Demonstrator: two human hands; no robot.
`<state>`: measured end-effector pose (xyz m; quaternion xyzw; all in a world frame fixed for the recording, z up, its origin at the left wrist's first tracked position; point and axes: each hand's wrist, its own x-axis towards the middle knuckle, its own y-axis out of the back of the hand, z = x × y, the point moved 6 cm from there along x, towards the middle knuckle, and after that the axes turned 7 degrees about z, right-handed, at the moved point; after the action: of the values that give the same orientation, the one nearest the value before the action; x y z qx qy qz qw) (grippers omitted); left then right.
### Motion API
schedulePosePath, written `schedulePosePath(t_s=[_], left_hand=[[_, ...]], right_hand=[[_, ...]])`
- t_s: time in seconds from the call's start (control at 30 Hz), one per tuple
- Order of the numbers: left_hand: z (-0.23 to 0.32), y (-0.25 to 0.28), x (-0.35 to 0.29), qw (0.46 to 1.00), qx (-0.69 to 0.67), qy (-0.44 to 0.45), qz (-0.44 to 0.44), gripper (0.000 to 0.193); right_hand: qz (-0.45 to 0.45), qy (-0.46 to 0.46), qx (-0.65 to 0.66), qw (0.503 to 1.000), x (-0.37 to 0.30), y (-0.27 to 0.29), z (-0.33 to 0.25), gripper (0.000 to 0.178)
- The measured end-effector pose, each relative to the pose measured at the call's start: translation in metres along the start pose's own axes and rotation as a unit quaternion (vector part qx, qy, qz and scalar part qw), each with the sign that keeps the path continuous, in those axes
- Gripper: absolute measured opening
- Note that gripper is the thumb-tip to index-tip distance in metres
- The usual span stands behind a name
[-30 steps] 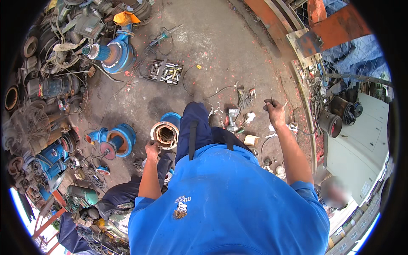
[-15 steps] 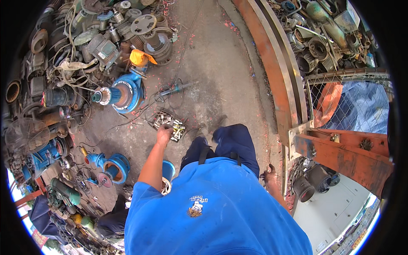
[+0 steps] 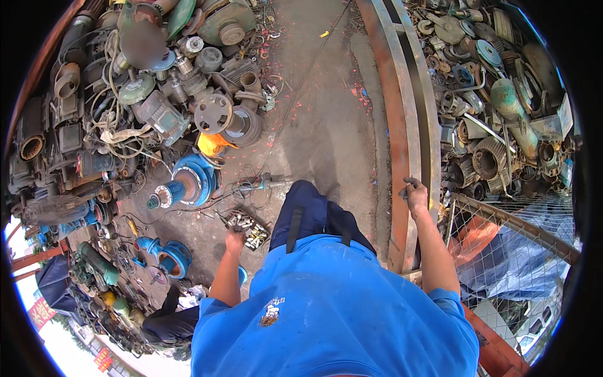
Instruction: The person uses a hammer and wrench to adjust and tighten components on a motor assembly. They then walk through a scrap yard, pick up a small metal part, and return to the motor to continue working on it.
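My left hand (image 3: pixel 234 239) is closed at the near left edge of a dark tray (image 3: pixel 266 234), gripping it. Small metal parts (image 3: pixel 256 237), some shiny and some brassy, fill the tray. To my right, my right hand (image 3: pixel 414 196) hangs above the rusty steel beam (image 3: pixel 402 138), arm stretched forward. Its dark-smudged fingers are loosely bent and apart, and I see nothing held in them. Ahead on the left, a blue flanged pump part (image 3: pixel 188 182) stands on the ground beside a power tool with a cable (image 3: pixel 254 182).
Piles of old motors and pump parts (image 3: pixel 160 116) line the left side. More scrap (image 3: pixel 487 157) lies beyond the beam on the right, above a wire mesh panel (image 3: pixel 502 245). A cable crosses the concrete ground (image 3: pixel 314 125). Another blue pump part (image 3: pixel 174 259) stands at left.
My view has shifted, and the ground things sit lower in it. My right hand has swung forward, up beside the beam. My left hand remains at the tray; my legs have changed stride.
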<state>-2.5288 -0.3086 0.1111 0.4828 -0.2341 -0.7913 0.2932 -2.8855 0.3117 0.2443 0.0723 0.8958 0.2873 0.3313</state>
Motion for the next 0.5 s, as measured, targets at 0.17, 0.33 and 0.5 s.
schedulePosePath(t_s=[0.17, 0.33, 0.5], left_hand=[[0.026, -0.06, 0.013, 0.988, -0.041, 0.151, -0.004, 0.019], [0.173, -0.132, 0.117, 0.894, 0.353, -0.258, -0.094, 0.026], [0.555, -0.092, 0.241, 0.987, -0.156, -0.019, -0.035, 0.025]], right_hand=[[-0.014, -0.03, -0.089, 0.995, 0.136, -0.01, -0.075, 0.029], [-0.017, -0.004, -0.2, 0.98, 0.182, -0.036, -0.201, 0.026], [0.057, 0.245, -0.134, 0.959, 0.229, -0.028, -0.532, 0.02]])
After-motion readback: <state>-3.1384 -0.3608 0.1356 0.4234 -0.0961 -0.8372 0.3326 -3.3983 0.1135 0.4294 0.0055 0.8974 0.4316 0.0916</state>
